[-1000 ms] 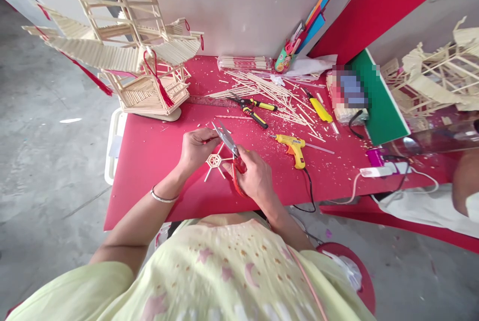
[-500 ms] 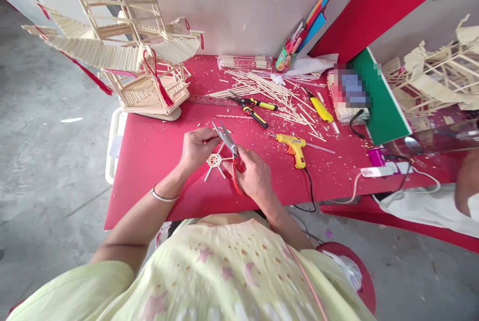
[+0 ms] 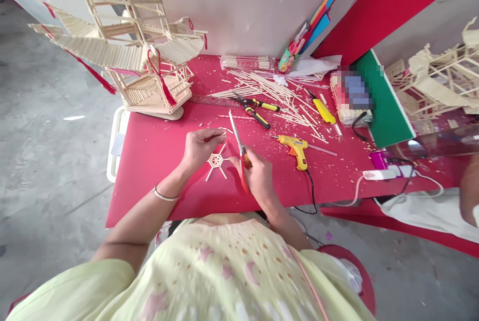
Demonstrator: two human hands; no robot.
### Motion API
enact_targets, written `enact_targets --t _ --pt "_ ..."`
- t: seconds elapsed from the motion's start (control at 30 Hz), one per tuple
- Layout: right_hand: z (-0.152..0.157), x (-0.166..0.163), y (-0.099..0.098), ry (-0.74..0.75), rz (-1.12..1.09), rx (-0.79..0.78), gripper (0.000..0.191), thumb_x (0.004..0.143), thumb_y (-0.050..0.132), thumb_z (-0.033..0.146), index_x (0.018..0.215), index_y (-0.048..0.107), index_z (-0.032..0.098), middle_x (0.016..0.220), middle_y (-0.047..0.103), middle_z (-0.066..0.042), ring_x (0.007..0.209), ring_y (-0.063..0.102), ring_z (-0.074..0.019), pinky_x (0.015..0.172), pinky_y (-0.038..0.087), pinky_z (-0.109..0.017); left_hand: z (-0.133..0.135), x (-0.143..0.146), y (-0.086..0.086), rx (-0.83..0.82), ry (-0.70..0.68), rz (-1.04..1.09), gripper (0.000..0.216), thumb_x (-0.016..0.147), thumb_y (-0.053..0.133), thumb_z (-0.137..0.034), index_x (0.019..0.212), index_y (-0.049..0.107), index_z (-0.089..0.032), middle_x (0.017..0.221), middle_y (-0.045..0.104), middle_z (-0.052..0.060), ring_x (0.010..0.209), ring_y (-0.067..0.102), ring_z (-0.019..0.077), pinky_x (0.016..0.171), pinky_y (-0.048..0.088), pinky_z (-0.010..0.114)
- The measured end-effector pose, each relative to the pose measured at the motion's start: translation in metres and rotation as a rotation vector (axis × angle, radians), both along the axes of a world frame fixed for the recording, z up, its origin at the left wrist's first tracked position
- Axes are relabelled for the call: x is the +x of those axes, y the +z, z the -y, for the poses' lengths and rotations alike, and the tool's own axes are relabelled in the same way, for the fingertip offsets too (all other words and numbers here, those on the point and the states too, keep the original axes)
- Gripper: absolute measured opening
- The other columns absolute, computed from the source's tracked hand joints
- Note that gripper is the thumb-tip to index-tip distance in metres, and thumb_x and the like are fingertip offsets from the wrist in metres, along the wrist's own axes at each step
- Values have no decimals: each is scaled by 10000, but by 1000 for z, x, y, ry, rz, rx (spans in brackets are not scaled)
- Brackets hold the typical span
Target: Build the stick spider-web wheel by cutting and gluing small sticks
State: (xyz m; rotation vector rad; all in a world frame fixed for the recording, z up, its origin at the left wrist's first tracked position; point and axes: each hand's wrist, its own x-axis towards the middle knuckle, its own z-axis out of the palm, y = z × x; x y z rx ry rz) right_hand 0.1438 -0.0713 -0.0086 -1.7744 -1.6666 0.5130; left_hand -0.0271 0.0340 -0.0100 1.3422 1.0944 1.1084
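My right hand (image 3: pixel 258 171) grips red-handled scissors (image 3: pixel 236 134), whose blades are together and point away from me. Thumb and fingers of my left hand (image 3: pixel 200 151) are pinched; what lies between them is too small to make out. Below and between both hands, a six-spoked piece of thin wooden sticks (image 3: pixel 217 161) with a hexagonal centre lies flat on the red table (image 3: pixel 157 171). Small cut stick bits (image 3: pixel 225 129) lie just beyond my left fingertips.
A stick-built pagoda model (image 3: pixel 149 91) with red tassels stands at the back left. Yellow-handled pruning shears (image 3: pixel 258 110), loose sticks (image 3: pixel 269 89), a yellow glue gun (image 3: pixel 295 149) and a yellow utility knife (image 3: pixel 322 110) lie beyond and right. Someone's arm (image 3: pixel 469 193) shows at the right edge.
The scissors have closed and swung more upright, moving slightly right, away from my left fingers. My left hand stays pinched and has shifted very little.
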Motion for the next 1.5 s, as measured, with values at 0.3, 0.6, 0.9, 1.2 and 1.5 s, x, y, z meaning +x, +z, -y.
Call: enact_targets --t 0.3,0.6,0.9,1.2,1.5 --pt "-2 1 1 -39 16 45 541 973 582 563 1371 609 197 938 735 -67 818 670 -201 765 492 -294 -4 -6 11 -300 -122 388 351 696 902 -340 852 640 -166 1060 771 81 756 717 132 568 524 204" --pt "-6 -16 1 21 196 89 647 959 603 597 1450 523 184 1101 708 -122 1032 651 -263 840 484 -338 -14 -7 5 -567 -109 651 155 764 801 -217 770 655 -165 705 620 6 617 578 70 500 445 161" --pt "-15 -24 2 22 314 105 607 983 583 558 1467 496 203 1112 681 -123 1053 625 -286 825 477 -358 -6 -4 10 -825 -76 899 110 846 709 -93 763 650 -137 669 601 9 571 545 67 514 474 148" --pt "-20 -27 0 30 303 123 555 996 571 535 1437 517 201 1051 690 -100 990 640 -259 778 466 -326 -3 0 28 -926 10 879 236 965 539 -92 745 619 -125 687 613 25 529 525 69 507 449 167" --pt "-19 -27 -2 29 273 122 564 987 591 546 1431 533 203 1063 705 -102 992 652 -255 770 465 -314 0 2 34 -992 20 854 244 987 514 -133 770 626 -130 663 608 26 511 522 85 492 438 193"
